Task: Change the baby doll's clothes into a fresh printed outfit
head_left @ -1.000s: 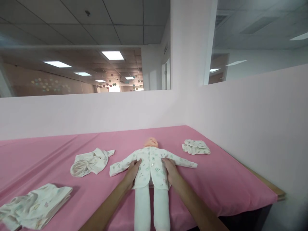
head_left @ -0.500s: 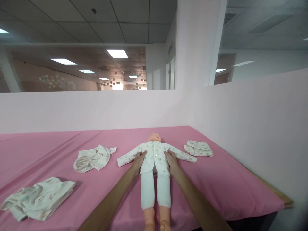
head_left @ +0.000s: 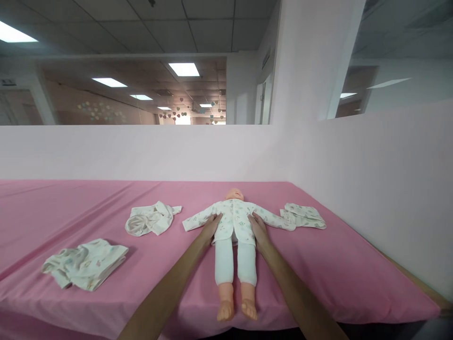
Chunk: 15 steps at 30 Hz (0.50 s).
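A baby doll (head_left: pixel 235 262) lies on its back with its feet towards me. It wears a white printed long-sleeved jacket (head_left: pixel 233 215), and white fabric covers its legs down to the shins. Both sleeves stretch out sideways. My left hand (head_left: pixel 211 227) is closed around the doll's side below the left-hand sleeve, its thumb resting on the jacket front. On the other side, my right hand (head_left: pixel 259 229) grips in the same way, thumb on top. The fingers beneath the doll are hidden.
A pink sheet (head_left: pixel 170 278) covers the bed, which meets white walls behind and to the right. Folded printed clothing (head_left: pixel 306 216) touches the right-hand sleeve's end. To the left lie a crumpled white garment (head_left: pixel 152 218) and a folded printed one (head_left: pixel 87 264).
My view has shifted, and the doll's feet now show fully. The right-hand sleeve end now meets the folded clothing, where a gap showed before. Both hands keep their hold on the doll's sides.
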### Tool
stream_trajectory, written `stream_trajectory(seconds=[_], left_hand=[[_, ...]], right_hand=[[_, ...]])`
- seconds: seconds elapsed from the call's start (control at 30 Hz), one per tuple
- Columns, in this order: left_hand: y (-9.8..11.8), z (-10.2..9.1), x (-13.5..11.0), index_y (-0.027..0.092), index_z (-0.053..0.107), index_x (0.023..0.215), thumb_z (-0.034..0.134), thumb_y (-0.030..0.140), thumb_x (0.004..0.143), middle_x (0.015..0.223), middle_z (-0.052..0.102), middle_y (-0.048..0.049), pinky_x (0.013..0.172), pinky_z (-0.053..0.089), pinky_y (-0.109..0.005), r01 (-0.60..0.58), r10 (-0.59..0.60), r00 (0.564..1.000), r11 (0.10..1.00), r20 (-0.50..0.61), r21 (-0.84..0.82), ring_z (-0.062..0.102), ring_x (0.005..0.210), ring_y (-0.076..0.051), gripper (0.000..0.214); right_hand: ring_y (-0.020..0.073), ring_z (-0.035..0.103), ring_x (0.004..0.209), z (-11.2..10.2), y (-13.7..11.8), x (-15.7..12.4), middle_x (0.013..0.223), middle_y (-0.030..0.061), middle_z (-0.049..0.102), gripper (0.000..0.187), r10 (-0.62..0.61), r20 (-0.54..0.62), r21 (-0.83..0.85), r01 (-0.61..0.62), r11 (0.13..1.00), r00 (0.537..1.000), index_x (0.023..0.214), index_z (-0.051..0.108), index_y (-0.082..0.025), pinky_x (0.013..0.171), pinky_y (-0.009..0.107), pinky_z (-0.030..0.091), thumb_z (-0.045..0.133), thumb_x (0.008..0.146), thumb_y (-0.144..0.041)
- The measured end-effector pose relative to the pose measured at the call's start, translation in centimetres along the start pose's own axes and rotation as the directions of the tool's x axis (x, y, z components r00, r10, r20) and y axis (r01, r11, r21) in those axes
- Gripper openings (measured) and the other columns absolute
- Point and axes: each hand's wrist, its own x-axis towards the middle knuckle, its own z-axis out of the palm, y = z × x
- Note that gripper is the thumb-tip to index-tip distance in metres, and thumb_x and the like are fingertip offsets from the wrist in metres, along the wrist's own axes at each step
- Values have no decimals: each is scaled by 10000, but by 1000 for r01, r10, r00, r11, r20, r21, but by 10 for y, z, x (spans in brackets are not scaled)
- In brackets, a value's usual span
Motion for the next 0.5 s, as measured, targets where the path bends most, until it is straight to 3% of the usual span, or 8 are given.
stream_trajectory(seconds=[0.17, 0.23, 0.3, 0.4, 0.5], left_hand=[[-1, -3, 4, 156, 600, 1233, 713, 497, 797, 1401, 539, -173, 1045, 435, -346, 27, -23, 999, 996, 38, -90, 535, 1262, -258, 564], [-2, -8, 5, 157, 612, 1224, 688, 498, 814, 1374, 564, -169, 1033, 440, -344, 12, -12, 1000, 1000, 16, 24, 553, 1239, -257, 538], [0, -21, 5, 164, 635, 1185, 617, 521, 851, 1272, 639, -153, 973, 474, -344, -15, 21, 1000, 965, -19, 260, 611, 1146, -257, 490], [14, -56, 4, 177, 633, 1165, 544, 503, 877, 1182, 676, -134, 925, 480, -366, -26, 94, 991, 845, -100, 534, 632, 1075, -275, 444], [34, -110, 4, 183, 588, 1222, 560, 405, 853, 1352, 553, -160, 1085, 326, -417, -8, 208, 952, 747, -223, 665, 470, 1285, -321, 431]], right_hand=[[239, 536, 1269, -2, 1, 4, 1418, 58, 539, 655, -22, 28, -51, 24, 998, 999, 1353, 532, -223, 1013, 316, 491, 683, 754, -443], [240, 526, 1280, -3, 3, 6, 1426, 60, 531, 658, -38, 27, -95, 41, 995, 999, 1359, 532, -222, 1039, 324, 465, 670, 762, -460], [245, 513, 1292, -4, 4, 8, 1423, 58, 535, 641, -60, 17, -141, 62, 988, 998, 1344, 553, -223, 1060, 327, 440, 662, 764, -472], [262, 493, 1304, -5, 3, 8, 1396, 59, 560, 582, -100, -14, -178, 96, 979, 995, 1281, 612, -223, 1069, 331, 422, 672, 752, -459], [271, 496, 1294, -4, 2, 7, 1354, 61, 595, 510, -117, -33, -178, 109, 978, 993, 1205, 659, -230, 1057, 338, 422, 682, 738, -435]])
